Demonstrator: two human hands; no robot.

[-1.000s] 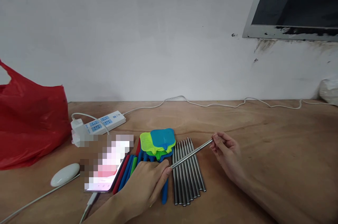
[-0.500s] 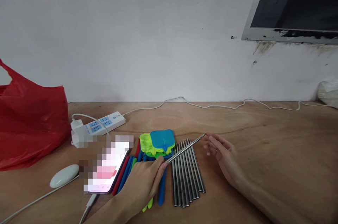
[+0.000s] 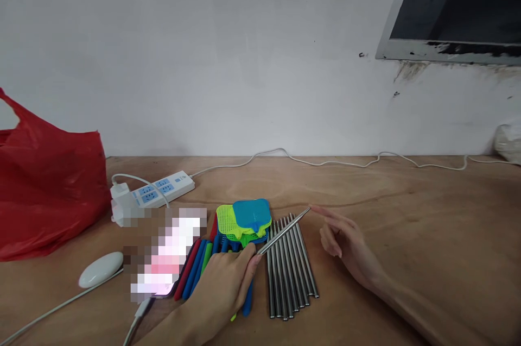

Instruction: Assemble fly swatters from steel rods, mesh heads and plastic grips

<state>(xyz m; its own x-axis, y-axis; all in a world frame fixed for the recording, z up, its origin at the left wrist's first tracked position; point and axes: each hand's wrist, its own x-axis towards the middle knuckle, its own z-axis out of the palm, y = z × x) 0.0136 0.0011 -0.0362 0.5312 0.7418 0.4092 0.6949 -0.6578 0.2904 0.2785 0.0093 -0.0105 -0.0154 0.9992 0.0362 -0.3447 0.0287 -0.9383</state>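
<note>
My left hand (image 3: 228, 282) is closed around the thick end of a steel chopstick (image 3: 285, 231), whose thin tip slants up to the right. Whether a second one lies along it, I cannot tell. My right hand (image 3: 345, 244) is open, its index finger stretched to the tip and the other fingers loosely curled. Beneath the held piece, several steel chopsticks (image 3: 291, 275) lie side by side in a row, thin ends away from me. Just left of them are stacked plastic fly swatters (image 3: 251, 215) in blue, yellow-green and red. My left hand hides part of their handles.
A lit phone (image 3: 171, 259), partly blurred, lies left of the swatters with a cable plugged in. Beyond it are a white power strip (image 3: 173, 186), a white oval mouse-like object (image 3: 101, 270) and a red plastic bag (image 3: 52, 188). A thin cable (image 3: 325, 163) runs along the wall.
My right hand's index finger has straightened at the tip, while its other fingers have curled in. The held chopstick's tip has shifted slightly left. My left hand keeps its grip.
</note>
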